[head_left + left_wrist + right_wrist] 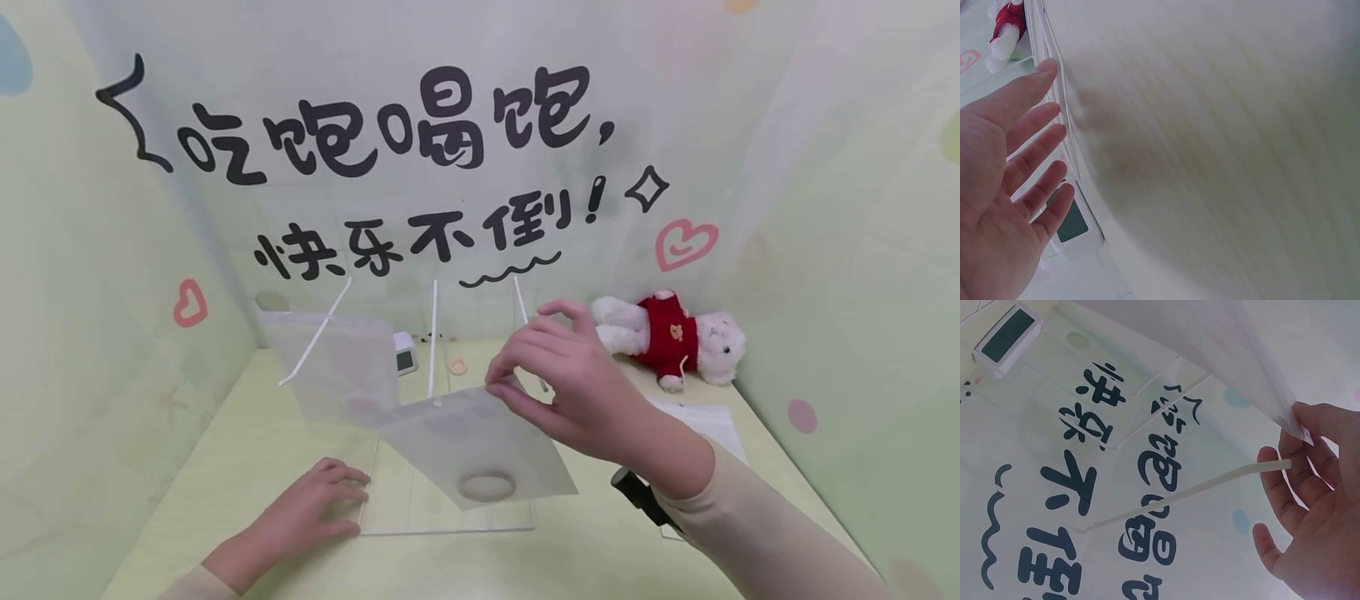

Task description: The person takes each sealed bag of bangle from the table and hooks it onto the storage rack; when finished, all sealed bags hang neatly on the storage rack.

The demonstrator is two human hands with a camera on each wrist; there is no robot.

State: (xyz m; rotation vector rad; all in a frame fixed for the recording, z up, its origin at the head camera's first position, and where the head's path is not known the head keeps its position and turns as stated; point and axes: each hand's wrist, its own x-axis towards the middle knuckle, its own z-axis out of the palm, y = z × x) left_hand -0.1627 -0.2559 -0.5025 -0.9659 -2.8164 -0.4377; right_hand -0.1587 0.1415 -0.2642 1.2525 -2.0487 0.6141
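Observation:
A white wire rack point(450, 531) stands on the table with several prongs angled toward me. My right hand point(573, 387) pinches the upper right corner of a translucent pouch point(420, 433) between thumb and finger, also visible in the right wrist view. A small hole in the pouch's top edge is by the tip of the middle prong point(433, 342); whether the prong passes through it I cannot tell. Low in the pouch shows a ring-shaped item point(487, 485). Another translucent pouch point(337, 367) hangs by the left prong point(315, 333). My left hand point(300, 512) touches the rack's base with loosely extended fingers.
A plush toy point(667, 337) in a red sweater lies at the back right. Behind the rack are a small white device point(405, 354) with a dark screen and an orange ring point(458, 367). Another flat pouch point(716, 421) lies right, partly behind my right arm.

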